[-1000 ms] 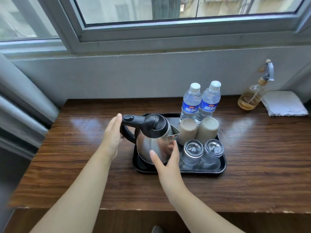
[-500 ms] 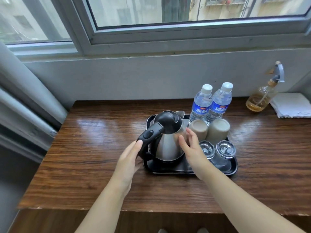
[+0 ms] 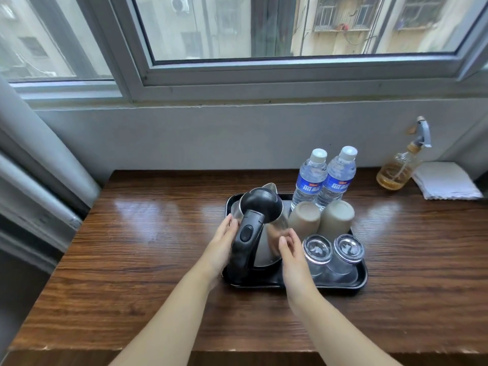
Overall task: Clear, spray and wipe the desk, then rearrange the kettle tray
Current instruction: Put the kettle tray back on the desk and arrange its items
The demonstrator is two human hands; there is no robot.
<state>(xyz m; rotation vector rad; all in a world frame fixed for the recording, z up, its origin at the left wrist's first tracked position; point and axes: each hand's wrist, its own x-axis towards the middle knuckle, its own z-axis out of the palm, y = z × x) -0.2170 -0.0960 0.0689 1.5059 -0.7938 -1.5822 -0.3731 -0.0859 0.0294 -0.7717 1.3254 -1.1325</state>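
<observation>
A steel kettle (image 3: 274, 235) with a black lid and handle stands on the left half of the black tray (image 3: 355, 285) on the wooden desk (image 3: 148, 247). Its handle points toward me and its spout toward the window. My left hand (image 3: 223, 243) lies with straight fingers against the kettle's left side beside the handle. My right hand (image 3: 290, 249) touches its right side, fingers relaxed. On the tray's right half stand two upturned beige cups (image 3: 303, 217), two upturned glasses (image 3: 317, 250) and two water bottles (image 3: 310, 178).
A spray bottle (image 3: 396, 171) of amber liquid and a folded white cloth (image 3: 446, 180) sit at the desk's far right corner. A wall and window sill run behind the desk. A curtain hangs at the left. The desk's front edge is chipped.
The kettle has been turned on the tray: its handle swung from pointing left round toward me, the spout now toward the window. Both hands followed its sides.
</observation>
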